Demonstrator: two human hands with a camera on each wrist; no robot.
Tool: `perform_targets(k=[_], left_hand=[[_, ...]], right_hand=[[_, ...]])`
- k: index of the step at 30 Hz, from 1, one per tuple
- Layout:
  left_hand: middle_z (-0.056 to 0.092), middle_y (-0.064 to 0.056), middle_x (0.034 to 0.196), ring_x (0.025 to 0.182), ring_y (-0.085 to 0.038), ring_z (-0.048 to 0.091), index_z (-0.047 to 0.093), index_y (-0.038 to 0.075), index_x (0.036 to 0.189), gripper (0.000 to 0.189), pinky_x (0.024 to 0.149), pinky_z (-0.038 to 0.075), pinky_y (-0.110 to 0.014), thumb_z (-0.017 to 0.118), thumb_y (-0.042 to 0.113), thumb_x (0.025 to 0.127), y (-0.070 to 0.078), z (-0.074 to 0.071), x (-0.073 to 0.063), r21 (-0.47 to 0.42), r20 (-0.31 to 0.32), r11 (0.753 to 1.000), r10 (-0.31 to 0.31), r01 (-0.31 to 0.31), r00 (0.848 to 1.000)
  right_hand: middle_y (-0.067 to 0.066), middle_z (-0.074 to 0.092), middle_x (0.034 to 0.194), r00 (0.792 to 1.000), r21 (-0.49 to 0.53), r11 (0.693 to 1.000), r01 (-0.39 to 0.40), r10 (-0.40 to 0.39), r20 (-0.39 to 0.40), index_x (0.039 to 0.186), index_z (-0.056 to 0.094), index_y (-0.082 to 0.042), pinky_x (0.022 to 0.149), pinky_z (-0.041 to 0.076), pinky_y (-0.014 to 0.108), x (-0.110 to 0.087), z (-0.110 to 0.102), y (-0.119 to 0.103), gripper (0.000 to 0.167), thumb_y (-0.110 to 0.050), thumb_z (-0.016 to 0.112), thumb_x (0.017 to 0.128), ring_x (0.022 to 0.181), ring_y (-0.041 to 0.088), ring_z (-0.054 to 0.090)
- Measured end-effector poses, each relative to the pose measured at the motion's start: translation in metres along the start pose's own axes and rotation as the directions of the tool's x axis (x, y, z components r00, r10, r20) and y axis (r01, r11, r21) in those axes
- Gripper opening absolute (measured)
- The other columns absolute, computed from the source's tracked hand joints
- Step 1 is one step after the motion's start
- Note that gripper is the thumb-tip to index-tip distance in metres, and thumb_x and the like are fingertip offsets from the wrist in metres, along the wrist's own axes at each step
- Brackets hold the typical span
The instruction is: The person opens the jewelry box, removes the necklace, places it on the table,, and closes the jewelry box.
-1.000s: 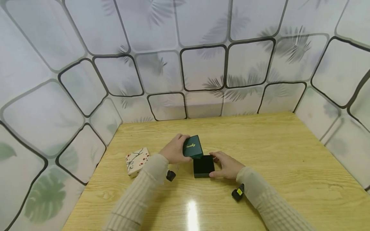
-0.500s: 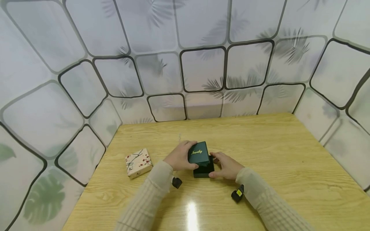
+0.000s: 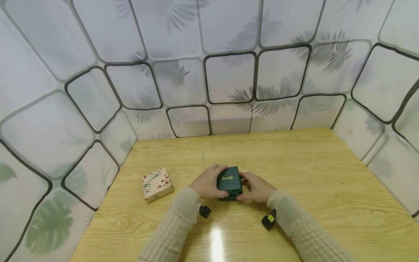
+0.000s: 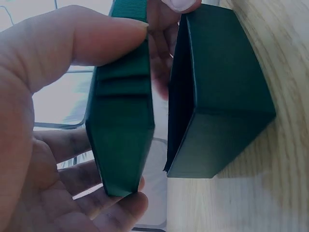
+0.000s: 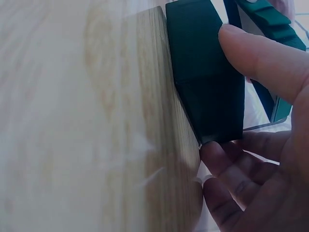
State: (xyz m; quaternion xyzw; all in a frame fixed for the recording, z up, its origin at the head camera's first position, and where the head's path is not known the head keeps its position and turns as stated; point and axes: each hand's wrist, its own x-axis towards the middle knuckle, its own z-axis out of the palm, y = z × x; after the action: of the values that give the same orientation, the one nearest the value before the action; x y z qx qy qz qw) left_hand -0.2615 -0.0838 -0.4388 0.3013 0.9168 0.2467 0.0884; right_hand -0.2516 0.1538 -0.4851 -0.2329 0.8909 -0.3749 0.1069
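Observation:
A dark green jewelry box lid (image 3: 230, 180) with gold "Jewelry" lettering is gripped by my left hand (image 3: 207, 182), thumb on its near side and fingers on the far side. Directly beneath it, the matching box base (image 3: 228, 198) rests on the table, mostly hidden by the lid in the head view. My right hand (image 3: 258, 187) holds the base between thumb and fingers at its right side. In the left wrist view, a gap separates the lid (image 4: 120, 140) from the open side of the base (image 4: 231, 63). The right wrist view shows the base (image 5: 205, 72) on the wood.
A cream box (image 3: 157, 185) with red blossoms and dark branches lies on the wooden table (image 3: 294, 160) to the left. A faint thin silvery thing (image 3: 203, 156) lies behind my left hand. A patterned curtain (image 3: 229, 76) surrounds the table's back and sides.
My left hand has brought the lid right and toward me, from above the base's far left side to over the base. The right hand has stayed at the base.

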Motion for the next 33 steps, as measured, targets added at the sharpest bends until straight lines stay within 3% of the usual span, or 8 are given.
perform_targets(k=[13, 20, 23, 33], left_hand=[[0.044, -0.007, 0.138, 0.108, -0.017, 0.051, 0.032, 0.013, 0.150, 0.091, 0.089, 0.047, -0.034, 0.080, 0.038, 0.076, 0.005, 0.007, 0.003, -0.004, 0.026, 1.000, 0.009, -0.009, 1.000], [0.043, -0.007, 0.139, 0.111, -0.017, 0.051, 0.032, 0.013, 0.151, 0.092, 0.090, 0.047, -0.034, 0.080, 0.037, 0.077, 0.006, 0.011, 0.004, 0.014, 0.038, 1.000, -0.002, 0.002, 0.999], [0.043, -0.007, 0.139, 0.112, -0.018, 0.050, 0.032, 0.014, 0.151, 0.092, 0.090, 0.047, -0.035, 0.080, 0.037, 0.076, 0.006, 0.012, 0.003, 0.017, 0.038, 1.000, -0.007, 0.006, 0.999], [0.044, -0.006, 0.137, 0.112, -0.018, 0.051, 0.035, 0.013, 0.149, 0.092, 0.091, 0.047, -0.035, 0.082, 0.039, 0.075, 0.007, 0.016, 0.001, 0.028, 0.039, 1.000, -0.011, 0.010, 0.999]], right_hand=[[0.003, 0.049, 0.132, 1.000, 0.025, 0.999, 0.024, -0.024, -0.004, 0.148, 0.033, -0.011, 0.099, 0.041, 0.045, -0.001, -0.001, 0.003, 0.097, -0.044, 0.084, 0.072, 0.112, 0.019, 0.052], [0.008, 0.042, 0.140, 0.999, 0.102, 0.995, 0.010, -0.015, 0.045, 0.154, 0.011, -0.005, 0.102, 0.039, 0.048, -0.001, -0.003, 0.002, 0.116, -0.035, 0.086, 0.072, 0.118, 0.022, 0.049], [0.010, 0.041, 0.141, 0.998, 0.113, 0.994, 0.014, -0.021, 0.060, 0.154, 0.008, -0.004, 0.102, 0.038, 0.048, -0.002, -0.004, 0.001, 0.119, -0.034, 0.087, 0.070, 0.119, 0.023, 0.048], [0.011, 0.036, 0.145, 0.995, 0.094, 0.994, 0.046, -0.054, 0.086, 0.153, 0.014, -0.004, 0.102, 0.037, 0.049, -0.003, -0.005, 0.000, 0.111, -0.040, 0.083, 0.074, 0.122, 0.026, 0.047]])
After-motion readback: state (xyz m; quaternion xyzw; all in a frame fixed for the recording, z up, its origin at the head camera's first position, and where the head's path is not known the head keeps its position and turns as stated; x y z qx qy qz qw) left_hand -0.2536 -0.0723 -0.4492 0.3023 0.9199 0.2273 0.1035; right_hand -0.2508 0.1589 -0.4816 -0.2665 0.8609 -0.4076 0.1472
